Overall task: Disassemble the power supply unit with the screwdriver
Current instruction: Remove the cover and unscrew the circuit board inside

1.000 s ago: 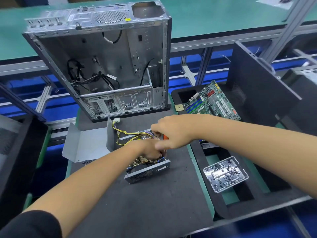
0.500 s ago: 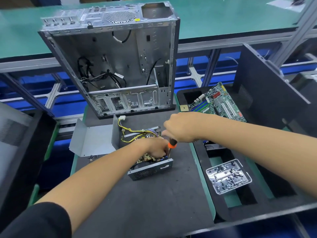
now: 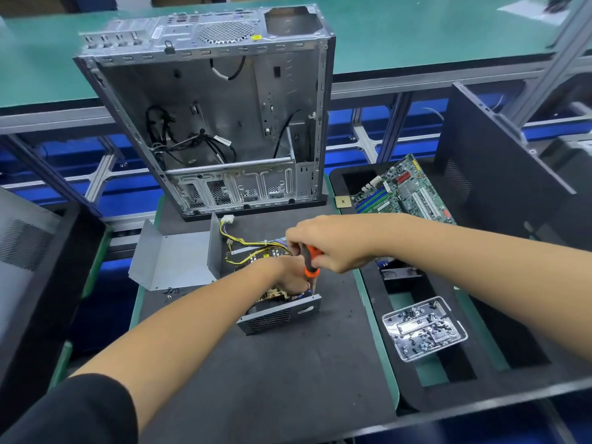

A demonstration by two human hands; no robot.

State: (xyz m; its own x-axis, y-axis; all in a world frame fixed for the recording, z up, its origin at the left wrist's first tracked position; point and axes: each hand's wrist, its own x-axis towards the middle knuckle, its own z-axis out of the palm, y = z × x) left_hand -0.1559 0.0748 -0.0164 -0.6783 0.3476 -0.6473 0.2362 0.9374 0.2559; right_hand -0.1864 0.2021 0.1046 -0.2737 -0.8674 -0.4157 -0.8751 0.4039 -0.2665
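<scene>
Right hand [image 3: 333,243] holds screwdriver [image 3: 310,261] upright over power supply unit [image 3: 275,310].

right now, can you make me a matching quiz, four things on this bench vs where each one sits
Things:
1. screwdriver
2. motherboard
3. screw tray
4. PSU cover

Places:
A. lying open, left of the PSU
B. near right, in the black foam
C. gripped in the right hand
D. far right, beside the case

Pairs: 1-C, 2-D, 3-B, 4-A
</scene>
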